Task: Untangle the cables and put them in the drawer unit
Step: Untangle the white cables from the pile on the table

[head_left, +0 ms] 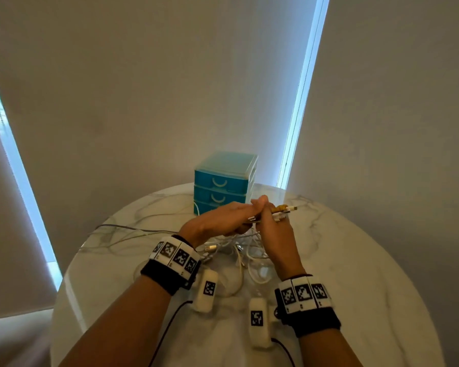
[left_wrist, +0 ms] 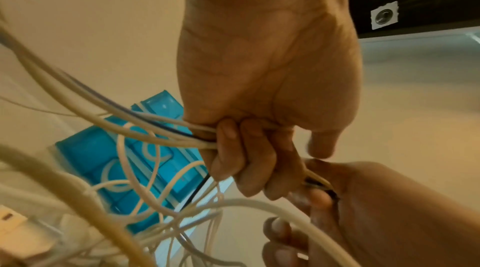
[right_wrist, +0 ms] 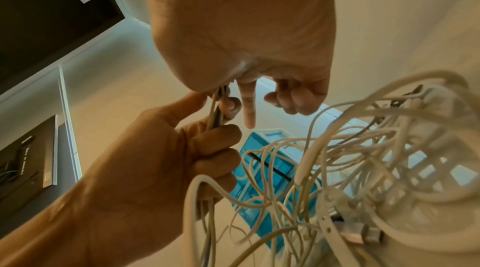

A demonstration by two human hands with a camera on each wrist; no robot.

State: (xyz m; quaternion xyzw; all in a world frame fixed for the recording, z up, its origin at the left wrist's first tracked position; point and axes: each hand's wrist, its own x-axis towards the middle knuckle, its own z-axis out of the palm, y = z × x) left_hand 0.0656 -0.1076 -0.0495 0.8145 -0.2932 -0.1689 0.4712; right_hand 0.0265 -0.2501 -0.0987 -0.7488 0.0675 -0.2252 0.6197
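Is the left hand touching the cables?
Touching. The left wrist view shows the left hand with its fingers curled round a bunch of cables.

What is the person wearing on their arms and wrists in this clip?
Bare forearms, no sleeves. Each wrist carries a black fabric wristband topped by white blocks printed with black square markers. A white oblong camera pod with one marker hangs under each wrist, trailing a thin black lead.

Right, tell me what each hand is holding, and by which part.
Both grip the same bundle of cables near its plug ends: the left hand fists the strands, the right hand pinches them just beside it.
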